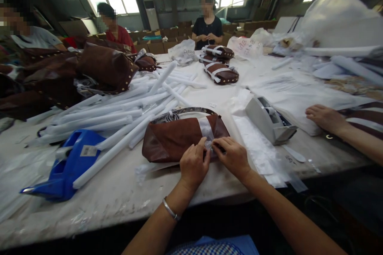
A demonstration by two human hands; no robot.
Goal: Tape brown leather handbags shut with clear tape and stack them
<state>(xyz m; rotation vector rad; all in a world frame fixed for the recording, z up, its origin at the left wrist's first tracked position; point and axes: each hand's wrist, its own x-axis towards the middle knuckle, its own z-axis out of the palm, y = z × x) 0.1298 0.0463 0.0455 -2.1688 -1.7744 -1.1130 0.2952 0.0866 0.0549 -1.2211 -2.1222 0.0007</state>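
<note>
A brown handbag [170,140] lies on its side on the table in front of me, its studded strap [194,110] arching behind it. A whitish translucent strip [206,127] runs across the bag's right half. My left hand [195,164] rests against the bag's front edge, with thumb and fingers closed at the strip's lower end. Close beside it, my right hand [235,157] pinches at the same spot, apparently on the strip, though the fingers partly hide it. Thin clear wrapping [143,171] sticks out under the bag's left side.
A blue tape dispenser [76,163] stands left; a grey one [266,121] stands right, beside white plastic sheets [254,149]. White rolled tubes [119,109] and brown bags [104,65] pile up at left. Wrapped bags [221,72] stand farther back. Another person's hand [326,118] lies at right.
</note>
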